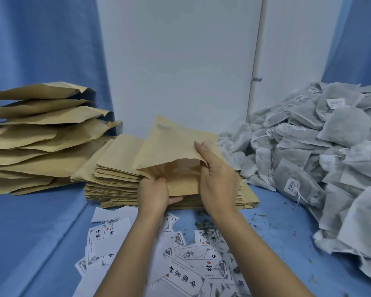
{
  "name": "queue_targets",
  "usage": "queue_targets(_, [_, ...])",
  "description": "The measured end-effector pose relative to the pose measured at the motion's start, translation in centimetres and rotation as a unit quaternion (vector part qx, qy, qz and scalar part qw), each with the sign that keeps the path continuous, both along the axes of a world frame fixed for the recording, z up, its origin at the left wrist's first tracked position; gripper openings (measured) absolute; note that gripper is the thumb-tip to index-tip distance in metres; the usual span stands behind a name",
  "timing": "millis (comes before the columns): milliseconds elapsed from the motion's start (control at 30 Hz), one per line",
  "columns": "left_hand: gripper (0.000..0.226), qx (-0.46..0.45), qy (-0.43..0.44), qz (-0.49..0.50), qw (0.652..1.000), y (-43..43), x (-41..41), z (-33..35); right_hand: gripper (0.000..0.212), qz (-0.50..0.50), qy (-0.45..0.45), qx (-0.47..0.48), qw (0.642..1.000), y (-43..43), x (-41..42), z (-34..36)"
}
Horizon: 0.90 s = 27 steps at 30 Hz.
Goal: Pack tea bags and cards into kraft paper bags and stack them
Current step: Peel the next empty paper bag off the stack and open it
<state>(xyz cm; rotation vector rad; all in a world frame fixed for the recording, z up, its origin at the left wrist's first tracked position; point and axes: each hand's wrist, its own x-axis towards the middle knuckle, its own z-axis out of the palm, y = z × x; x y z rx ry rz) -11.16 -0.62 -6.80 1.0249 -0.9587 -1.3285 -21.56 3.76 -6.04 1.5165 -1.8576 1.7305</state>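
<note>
left hand (153, 192) gripping kraft bag (171, 146), right hand (219, 179) pinching it

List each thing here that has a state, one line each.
kraft bag: held, mouth pulled open
left hand: grips the bag's lower lip
right hand: pinches the bag's upper lip
flat bags: stacked, lying flat
bulging bags: stacked at left
tea bags: loose heap
cards: scattered

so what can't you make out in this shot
Head view only:
Inside of the paper bag: shadowed by its own raised flap.
Left hand: fingertips tucked under that bag.
Tea bag labels: too small to read.
Left bag stack: cut off by the left edge.
</note>
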Motion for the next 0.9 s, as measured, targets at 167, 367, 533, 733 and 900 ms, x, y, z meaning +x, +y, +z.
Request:
queue_targets(167, [0.047,-0.173,-0.194,0.100,0.961,0.3,1.1,0.3,0.041,-0.032,0.024,0.026,0.999,0.2,-0.2,0.3])
queue_targets(367, [0.080,-0.287,-0.179,0.148,0.929,0.4,2.0,0.1,0.031,-0.005,-0.096,0.127,0.987,0.2,-0.8,0.9])
queue_targets(533, [0.037,-0.269,-0.152,0.183,0.933,0.2,2.3,0.0,0.050,0.079,-0.160,0.153,0.972,-0.2,-1.1,1.1])
queue_targets(733, [0.020,-0.270,-0.172,0.250,0.914,0.0,3.3,0.0,0.047,0.068,-0.183,0.136,0.971,-0.3,-1.6,0.9])
queue_targets(900, [0.016,-0.258,-0.178,0.262,0.913,-0.2,3.3,0.0,0.046,0.071,-0.252,0.119,0.958,-0.1,-1.5,1.1])
